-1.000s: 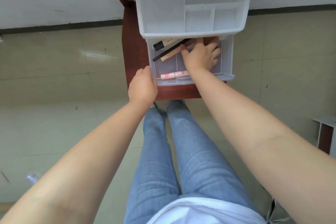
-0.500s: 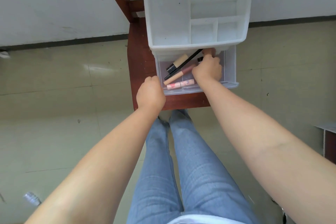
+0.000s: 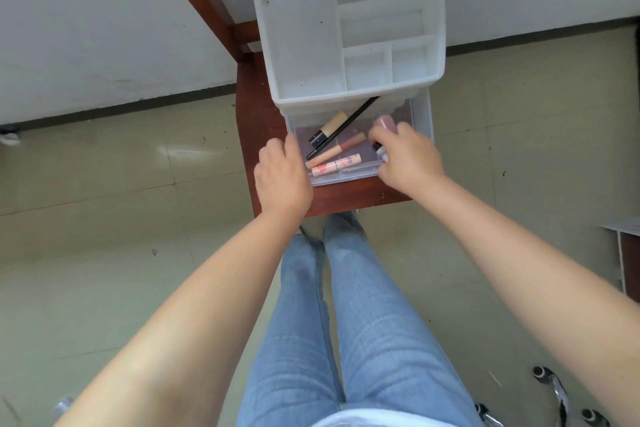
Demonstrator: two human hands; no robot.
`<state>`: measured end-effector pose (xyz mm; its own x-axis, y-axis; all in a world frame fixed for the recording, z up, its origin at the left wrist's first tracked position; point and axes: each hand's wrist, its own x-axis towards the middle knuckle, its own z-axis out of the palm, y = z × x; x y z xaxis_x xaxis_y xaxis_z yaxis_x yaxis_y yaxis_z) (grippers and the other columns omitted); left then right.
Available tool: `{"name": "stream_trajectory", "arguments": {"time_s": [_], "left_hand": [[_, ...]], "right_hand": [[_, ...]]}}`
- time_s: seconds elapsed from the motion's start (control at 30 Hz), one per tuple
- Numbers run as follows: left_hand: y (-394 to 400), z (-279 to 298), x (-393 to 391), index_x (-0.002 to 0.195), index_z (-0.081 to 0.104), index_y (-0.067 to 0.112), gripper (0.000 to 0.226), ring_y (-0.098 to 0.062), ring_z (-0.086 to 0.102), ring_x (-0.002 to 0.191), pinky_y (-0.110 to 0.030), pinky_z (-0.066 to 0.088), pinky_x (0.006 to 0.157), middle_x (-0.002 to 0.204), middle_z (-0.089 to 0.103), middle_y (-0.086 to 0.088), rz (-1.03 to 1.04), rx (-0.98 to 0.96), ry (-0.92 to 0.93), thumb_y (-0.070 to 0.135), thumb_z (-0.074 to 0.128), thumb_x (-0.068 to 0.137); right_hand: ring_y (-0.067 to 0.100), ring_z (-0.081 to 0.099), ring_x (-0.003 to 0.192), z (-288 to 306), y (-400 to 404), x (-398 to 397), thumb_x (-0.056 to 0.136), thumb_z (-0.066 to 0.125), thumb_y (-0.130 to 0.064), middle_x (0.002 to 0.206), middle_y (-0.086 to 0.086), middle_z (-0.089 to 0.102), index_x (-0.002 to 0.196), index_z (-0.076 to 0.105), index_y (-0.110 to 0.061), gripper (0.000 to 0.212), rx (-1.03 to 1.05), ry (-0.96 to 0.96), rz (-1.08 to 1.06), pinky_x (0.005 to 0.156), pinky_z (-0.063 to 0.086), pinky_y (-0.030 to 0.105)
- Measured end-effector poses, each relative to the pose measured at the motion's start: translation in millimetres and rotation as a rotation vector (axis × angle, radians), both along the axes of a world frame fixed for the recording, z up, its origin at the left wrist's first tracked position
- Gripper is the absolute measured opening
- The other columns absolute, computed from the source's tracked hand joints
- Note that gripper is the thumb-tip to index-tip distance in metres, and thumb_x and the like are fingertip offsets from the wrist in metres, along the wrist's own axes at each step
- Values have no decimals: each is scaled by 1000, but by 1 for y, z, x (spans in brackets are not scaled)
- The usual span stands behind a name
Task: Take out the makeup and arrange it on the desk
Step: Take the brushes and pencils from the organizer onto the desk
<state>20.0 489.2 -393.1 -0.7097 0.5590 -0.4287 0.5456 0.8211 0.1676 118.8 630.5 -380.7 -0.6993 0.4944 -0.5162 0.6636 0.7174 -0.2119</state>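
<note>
Head view: both hands working at the open clear drawer (image 3: 360,174) of a white organizer (image 3: 346,28) on the tabletop (image 3: 256,121).
Right hand (image 3: 410,163) is curling around a pink-capped tube (image 3: 385,123), gripping it above the drawer; left hand (image 3: 282,177) is resting loosely against the drawer's left front corner, fingers relaxed. Eyeliner pencil (image 3: 349,121), concealer tube (image 3: 329,126), lip gloss (image 3: 336,150) and patterned lipstick (image 3: 336,166) are lying inside.

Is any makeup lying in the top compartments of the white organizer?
No, the organizer's top compartments are bare; the tubes lie in the drawer below.

Home room – makeup organizer (image 3: 346,28), wooden desk (image 3: 256,121).
</note>
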Motion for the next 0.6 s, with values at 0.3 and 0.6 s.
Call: {"name": "stream_trajectory", "arguments": {"time_s": [0.3,0.6], "left_hand": [[49,-15,-4,134,31,4,55,-32,39,120,-39,40,92,130,40,-16,-328,-75,-201,16,57,87],[72,-23,-8,144,16,11,70,-36,37,123,-44,40,94,132,38,-19,-517,-231,-234,29,54,89]], "right_hand": [[25,45,47,-21,-18,65,33,81,-1,66,12,54,85,67,-17,57,38,-187,582,42,16,21],[20,45,40,-43,12,48,30,91,-17,51,4,50,58,60,-20,42,112,8,964,40,26,22]]}}
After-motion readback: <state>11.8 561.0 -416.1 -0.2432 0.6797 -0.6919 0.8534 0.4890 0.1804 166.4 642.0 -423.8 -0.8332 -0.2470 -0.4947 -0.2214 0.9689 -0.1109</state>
